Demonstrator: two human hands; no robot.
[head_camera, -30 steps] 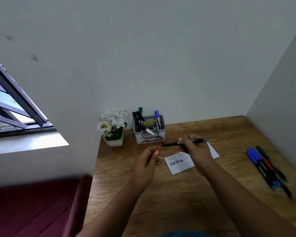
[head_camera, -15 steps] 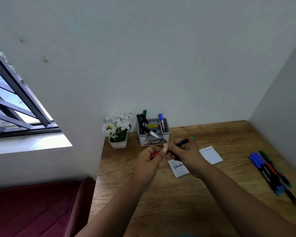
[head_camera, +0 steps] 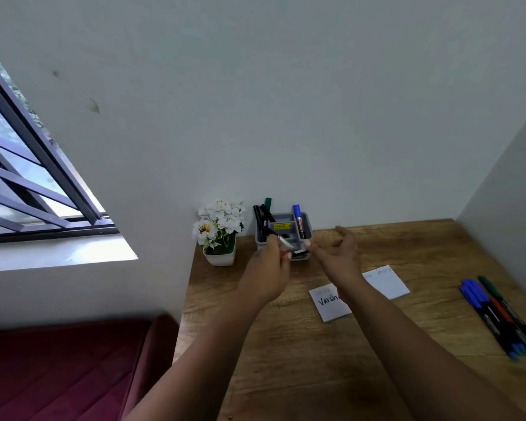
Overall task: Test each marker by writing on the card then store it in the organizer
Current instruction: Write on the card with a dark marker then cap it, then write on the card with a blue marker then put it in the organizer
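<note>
Two plain pale walls meet in a corner at the upper right of the frame, above a wood-grain desk (head_camera: 286, 360) that fills the lower right. A barred window (head_camera: 28, 183) slants across the left edge, with a dark red cushion (head_camera: 58, 369) below it at lower left.

At the desk's far edge, centre frame, a white pot of white flowers (head_camera: 219, 233) stands just left of the grey organizer (head_camera: 286, 229), which holds a blue marker (head_camera: 298, 217) upright at its right and dark pens at its left. The left hand (head_camera: 268, 268) pinches a marker (head_camera: 281, 240) in front of the organizer, partly blocking it; which compartment the tip is over cannot be told. The right hand (head_camera: 337, 253), fingers loosely spread and empty, hovers just right of it. Its forearm crosses the written card (head_camera: 328, 302); a second card (head_camera: 389, 282) lies beside. Several loose markers (head_camera: 498, 314) lie bunched at the right edge.
</note>
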